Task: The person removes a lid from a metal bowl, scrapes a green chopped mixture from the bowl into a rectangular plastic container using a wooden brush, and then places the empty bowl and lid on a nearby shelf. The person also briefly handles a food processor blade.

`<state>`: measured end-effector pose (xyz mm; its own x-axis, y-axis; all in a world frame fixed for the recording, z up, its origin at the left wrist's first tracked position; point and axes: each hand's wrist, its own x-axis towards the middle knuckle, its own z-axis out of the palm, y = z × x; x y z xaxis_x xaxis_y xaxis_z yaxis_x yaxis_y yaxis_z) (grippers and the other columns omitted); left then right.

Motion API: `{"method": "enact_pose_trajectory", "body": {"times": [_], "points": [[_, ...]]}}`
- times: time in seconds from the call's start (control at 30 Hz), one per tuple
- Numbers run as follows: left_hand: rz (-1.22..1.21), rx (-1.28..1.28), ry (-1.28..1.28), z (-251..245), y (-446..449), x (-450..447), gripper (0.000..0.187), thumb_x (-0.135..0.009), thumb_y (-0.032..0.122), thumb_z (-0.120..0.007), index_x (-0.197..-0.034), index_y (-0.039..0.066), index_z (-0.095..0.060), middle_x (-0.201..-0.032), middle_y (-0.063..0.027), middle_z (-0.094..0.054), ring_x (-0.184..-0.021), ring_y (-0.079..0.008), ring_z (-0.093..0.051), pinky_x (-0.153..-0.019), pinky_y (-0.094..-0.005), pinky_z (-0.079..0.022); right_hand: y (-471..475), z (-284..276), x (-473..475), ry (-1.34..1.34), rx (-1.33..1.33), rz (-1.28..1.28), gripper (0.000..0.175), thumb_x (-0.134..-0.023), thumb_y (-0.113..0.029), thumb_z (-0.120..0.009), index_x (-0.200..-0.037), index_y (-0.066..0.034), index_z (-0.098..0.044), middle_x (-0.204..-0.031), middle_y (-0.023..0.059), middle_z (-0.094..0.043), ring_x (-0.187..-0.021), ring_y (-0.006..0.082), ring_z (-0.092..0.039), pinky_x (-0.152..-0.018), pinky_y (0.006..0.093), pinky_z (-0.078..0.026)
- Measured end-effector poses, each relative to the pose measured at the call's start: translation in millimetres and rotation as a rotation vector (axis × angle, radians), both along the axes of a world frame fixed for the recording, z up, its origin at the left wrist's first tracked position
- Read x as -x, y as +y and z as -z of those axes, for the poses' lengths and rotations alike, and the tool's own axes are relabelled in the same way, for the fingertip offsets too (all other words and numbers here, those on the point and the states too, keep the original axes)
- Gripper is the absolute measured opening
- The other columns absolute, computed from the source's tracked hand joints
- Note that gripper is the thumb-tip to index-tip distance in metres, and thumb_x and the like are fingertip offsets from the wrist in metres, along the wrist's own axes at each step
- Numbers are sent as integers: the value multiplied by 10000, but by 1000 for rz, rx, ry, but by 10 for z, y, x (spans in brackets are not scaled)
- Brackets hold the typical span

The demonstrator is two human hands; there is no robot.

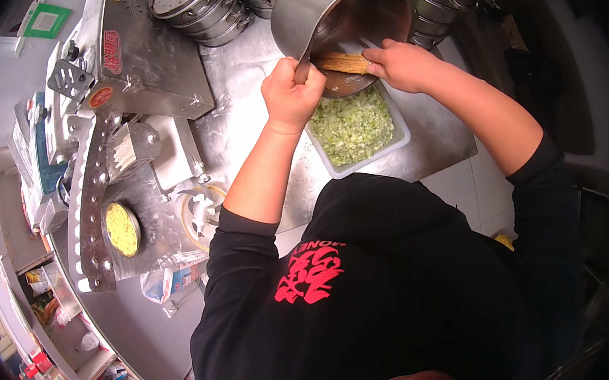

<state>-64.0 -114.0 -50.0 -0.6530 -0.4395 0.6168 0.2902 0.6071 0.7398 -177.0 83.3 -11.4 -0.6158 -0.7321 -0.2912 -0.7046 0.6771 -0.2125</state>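
A large stainless steel pot (296, 15) is tilted on its side, its mouth facing down towards me. My left hand (294, 87) grips it at the near left of the rim, fingers curled in a fist. Inside the mouth, my right hand (400, 65) holds a tan bristle brush (344, 64), which looks like a bamboo pot brush, against or close to the lower wall. Below the rim stands a translucent plastic tub (338, 170) holding finely chopped pale green vegetable (354, 130). The pot hides the tub's far part.
Steel steamer tiers (199, 13) line the back of the steel table (239, 86). On the left are a boxy steel machine (160, 66), a slotted spatula (69, 79), a bowl of yellow chopped food (122, 229) and a chopper bowl with curved blades (202, 213). Shelves (70, 322) run along the lower left.
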Motion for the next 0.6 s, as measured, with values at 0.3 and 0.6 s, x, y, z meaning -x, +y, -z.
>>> {"method": "enact_pose_trajectory", "body": {"times": [0.3,0.6], "points": [[84,90,62,264,33,199,192,-746,67,-713,-745,41,-524,-556,-37,-525,-476,-136,-502,-508,-264,-456,752,222,168,-110,153,-210,338,-967,-303,-502,-1284,-190,-523,-972,111,-530,-862,334,-595,-756,446,-488],[135,245,144,426,35,333,238,-721,48,-712,-686,65,-477,-519,-50,-470,-436,-177,-488,-465,-278,-433,1131,527,205,44,121,-288,368,-951,-299,-515,-1302,-187,-508,-979,102,-523,-812,331,-593,-723,452,-499]]}}
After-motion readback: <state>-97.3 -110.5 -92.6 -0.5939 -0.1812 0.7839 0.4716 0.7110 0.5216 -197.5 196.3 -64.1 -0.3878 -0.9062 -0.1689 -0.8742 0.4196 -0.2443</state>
